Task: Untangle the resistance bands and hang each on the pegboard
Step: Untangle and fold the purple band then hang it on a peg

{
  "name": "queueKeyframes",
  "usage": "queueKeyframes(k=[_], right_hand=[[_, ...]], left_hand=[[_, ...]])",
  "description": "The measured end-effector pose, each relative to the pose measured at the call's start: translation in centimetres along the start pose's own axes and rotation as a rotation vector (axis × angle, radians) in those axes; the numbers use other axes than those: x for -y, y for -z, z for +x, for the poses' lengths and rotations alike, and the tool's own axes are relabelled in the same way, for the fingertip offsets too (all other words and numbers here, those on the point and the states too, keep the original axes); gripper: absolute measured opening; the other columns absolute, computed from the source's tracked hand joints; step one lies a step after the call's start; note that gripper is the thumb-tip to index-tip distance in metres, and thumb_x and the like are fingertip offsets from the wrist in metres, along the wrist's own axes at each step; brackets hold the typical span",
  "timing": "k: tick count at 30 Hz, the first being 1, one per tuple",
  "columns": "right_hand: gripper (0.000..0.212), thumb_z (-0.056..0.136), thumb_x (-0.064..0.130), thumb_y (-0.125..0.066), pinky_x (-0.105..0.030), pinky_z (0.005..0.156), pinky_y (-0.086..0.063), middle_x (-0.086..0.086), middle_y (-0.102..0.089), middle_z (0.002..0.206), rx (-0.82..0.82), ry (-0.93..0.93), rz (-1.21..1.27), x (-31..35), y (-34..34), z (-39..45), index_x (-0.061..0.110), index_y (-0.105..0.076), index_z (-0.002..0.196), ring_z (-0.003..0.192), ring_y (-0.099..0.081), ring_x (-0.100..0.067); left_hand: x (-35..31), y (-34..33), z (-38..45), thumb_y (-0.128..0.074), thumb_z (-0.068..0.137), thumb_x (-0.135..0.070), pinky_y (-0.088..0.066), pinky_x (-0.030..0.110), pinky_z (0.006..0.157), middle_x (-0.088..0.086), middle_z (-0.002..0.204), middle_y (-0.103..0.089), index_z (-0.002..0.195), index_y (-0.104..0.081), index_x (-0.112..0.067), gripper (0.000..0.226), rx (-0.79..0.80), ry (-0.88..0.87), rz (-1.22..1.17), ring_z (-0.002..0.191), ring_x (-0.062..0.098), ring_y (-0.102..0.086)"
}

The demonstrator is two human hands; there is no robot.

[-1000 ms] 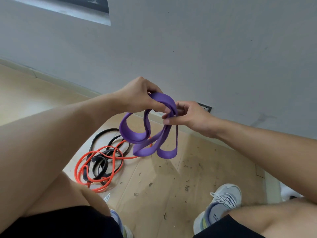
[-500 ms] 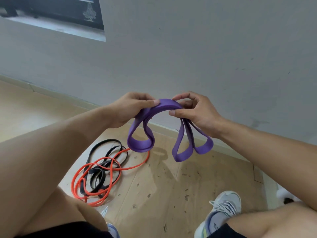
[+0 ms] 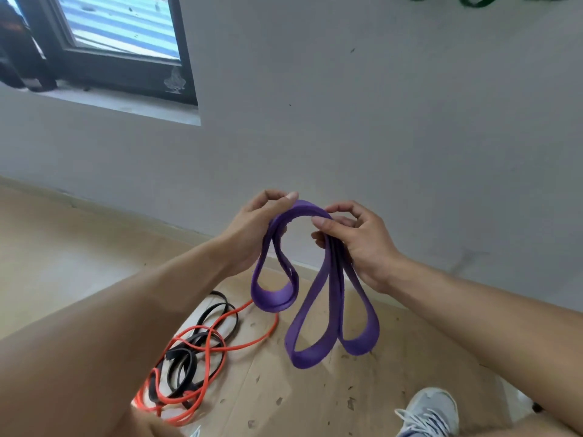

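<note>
Head view: your left hand point(image 3: 252, 228) and right hand point(image 3: 356, 244) pinch the purple band point(image 3: 315, 310) at centre; orange band point(image 3: 202, 383) lies at seven o'clock. Soft, floppy, grippy rubber: keep hold at the arched top.

The band point(image 3: 310, 279) hangs at mid-frame between the left hand point(image 3: 252, 228) and right hand point(image 3: 356, 244), one loop low under the left, two under the right. Lower left of it, two tangled bands point(image 3: 195, 357) lie on the floor point(image 3: 284, 398). A window point(image 3: 120, 36) sits upper left in the wall point(image 3: 378, 121). A shoe point(image 3: 426, 411) is lower right.
</note>
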State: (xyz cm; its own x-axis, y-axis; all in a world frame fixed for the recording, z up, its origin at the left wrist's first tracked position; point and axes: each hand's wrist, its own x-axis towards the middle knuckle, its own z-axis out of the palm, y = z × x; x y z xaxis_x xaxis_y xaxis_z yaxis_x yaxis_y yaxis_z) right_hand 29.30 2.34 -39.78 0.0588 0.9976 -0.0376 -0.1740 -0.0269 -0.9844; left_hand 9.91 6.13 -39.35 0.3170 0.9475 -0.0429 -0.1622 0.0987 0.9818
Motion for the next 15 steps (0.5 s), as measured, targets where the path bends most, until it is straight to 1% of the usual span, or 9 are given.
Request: queueKeyframes(k=[2, 3, 5, 7, 8, 10, 12, 13, 15], right_hand=[[0.024, 0.08, 0.004, -0.084, -0.041, 0.087, -0.061, -0.014, -0.078, 0.093, -0.034, -0.011, 0.069, 0.2, 0.2, 0.3, 0.012, -0.07, 0.098, 0.078, -0.072, -0.027], [0.024, 0.08, 0.002, -0.083, -0.04, 0.087, -0.06, -0.014, -0.078, 0.093, -0.046, -0.012, 0.083, 0.2, 0.4, 0.4, 0.011, -0.072, 0.099, 0.079, -0.072, -0.026], [0.029, 0.079, 0.002, -0.084, -0.039, 0.088, -0.06, -0.015, -0.079, 0.095, -0.056, -0.003, 0.053, 0.4, 0.7, 0.6, 0.008, -0.074, 0.105, 0.082, -0.072, -0.025], [0.033, 0.077, 0.003, -0.085, -0.038, 0.09, -0.061, -0.015, -0.08, 0.098, -0.046, 0.021, -0.028, 0.9, 0.9, 0.5, 0.007, -0.075, 0.108, 0.085, -0.072, -0.025], [0.032, 0.078, 0.003, -0.086, -0.035, 0.087, -0.061, -0.014, -0.08, 0.099, -0.031, 0.041, -0.092, 1.2, 1.1, 0.4, 0.008, -0.075, 0.108, 0.085, -0.073, -0.023], [0.031, 0.08, 0.007, -0.086, -0.023, 0.073, -0.06, -0.008, -0.08, 0.097, 0.013, 0.078, -0.264, 2.0, 1.5, 0.2, 0.01, -0.072, 0.107, 0.08, -0.073, -0.015], [0.03, 0.082, 0.012, -0.087, -0.02, 0.065, -0.057, -0.004, -0.078, 0.092, 0.05, 0.118, -0.414, 2.6, 2.0, 0.0, 0.014, -0.068, 0.105, 0.075, -0.072, -0.012], [0.03, 0.082, 0.015, -0.087, -0.02, 0.064, -0.057, -0.002, -0.077, 0.09, 0.058, 0.137, -0.472, 2.9, 2.2, -0.1, 0.017, -0.067, 0.104, 0.075, -0.072, -0.013], [0.028, 0.081, 0.017, -0.088, -0.021, 0.064, -0.057, 0.0, -0.077, 0.089, 0.045, 0.171, -0.522, 3.7, 2.5, -0.3, 0.02, -0.067, 0.101, 0.077, -0.073, -0.015]], left_hand=[[0.1, 0.1, -0.1, -0.082, 0.077, -0.028, -0.05, 0.026, 0.069, 0.002, 0.083, -0.065, 0.109, -0.065, -0.013, 0.04, 0.038, -0.036, 0.081, 0.073, 0.015, -0.059], [0.1, 0.1, -0.2, -0.084, 0.074, -0.026, -0.052, 0.028, 0.071, 0.003, 0.086, -0.067, 0.113, -0.065, -0.012, 0.045, 0.043, -0.056, 0.138, 0.076, 0.017, -0.062], [0.1, 0.0, -0.3, -0.083, 0.074, -0.025, -0.056, 0.036, 0.08, 0.009, 0.092, -0.07, 0.115, -0.066, -0.013, 0.046, 0.028, -0.106, 0.199, 0.083, 0.021, -0.067], [0.0, -0.2, -0.4, -0.08, 0.079, -0.023, -0.056, 0.043, 0.09, 0.013, 0.093, -0.071, 0.116, -0.064, -0.017, 0.041, -0.013, -0.146, 0.173, 0.085, 0.023, -0.068], [-0.1, -0.4, -0.5, -0.079, 0.083, -0.023, -0.056, 0.045, 0.091, 0.014, 0.092, -0.07, 0.114, -0.063, -0.019, 0.036, -0.031, -0.164, 0.166, 0.084, 0.023, -0.068], [-0.2, -1.0, -0.5, -0.074, 0.091, -0.022, -0.056, 0.045, 0.089, 0.017, 0.091, -0.069, 0.108, -0.063, -0.021, 0.02, -0.05, -0.22, 0.21, 0.08, 0.023, -0.067], [-0.3, -1.9, -0.6, -0.068, 0.096, -0.02, -0.058, 0.045, 0.088, 0.021, 0.094, -0.068, 0.105, -0.063, -0.018, 0.011, -0.074, -0.27, 0.267, 0.08, 0.024, -0.067], [-0.3, -2.3, -0.7, -0.067, 0.097, -0.019, -0.059, 0.044, 0.088, 0.018, 0.095, -0.069, 0.105, -0.063, -0.017, 0.009, -0.094, -0.291, 0.296, 0.081, 0.023, -0.068], [-0.4, -3.1, -0.6, -0.067, 0.097, -0.02, -0.058, 0.042, 0.087, 0.009, 0.093, -0.072, 0.103, -0.063, -0.024, 0.007, -0.13, -0.335, 0.351, 0.085, 0.023, -0.071]])
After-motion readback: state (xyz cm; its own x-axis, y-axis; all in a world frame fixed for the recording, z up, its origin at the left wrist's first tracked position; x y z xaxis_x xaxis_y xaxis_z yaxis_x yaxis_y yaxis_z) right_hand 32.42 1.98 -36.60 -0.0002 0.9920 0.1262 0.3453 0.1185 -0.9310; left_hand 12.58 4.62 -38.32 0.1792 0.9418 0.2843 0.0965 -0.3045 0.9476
